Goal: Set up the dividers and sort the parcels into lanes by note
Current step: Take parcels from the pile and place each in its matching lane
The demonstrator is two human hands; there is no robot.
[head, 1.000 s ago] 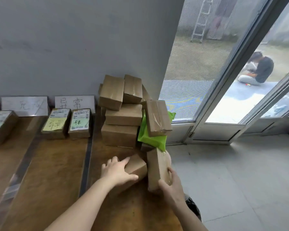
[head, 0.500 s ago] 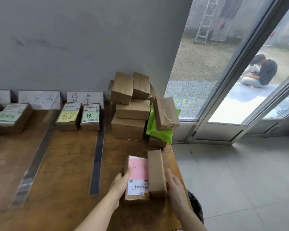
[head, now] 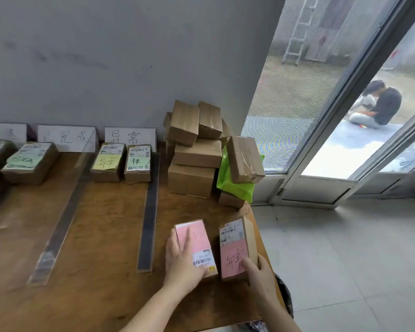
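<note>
Left parcel [head: 203,238] and right parcel [head: 233,245] lie flat side by side, apart, at the near right corner of the wooden table [head: 101,236]. Each carries a pink note.

The left grip [head: 183,264] rests on the left parcel with its fingers straight. The right grip [head: 259,274] holds the right parcel's near end, thumb on the note and fingers curled round the side.

Two clear dividers [head: 149,212] run front to back. Two labelled parcels [head: 122,162] sit between them, below a sign card [head: 130,137].

A parcel stack [head: 192,161] and a green bag [head: 235,185] stand against the grey wall [head: 106,56]. A glass door [head: 321,104] and a tiled floor [head: 345,259] lie to the right.
</note>
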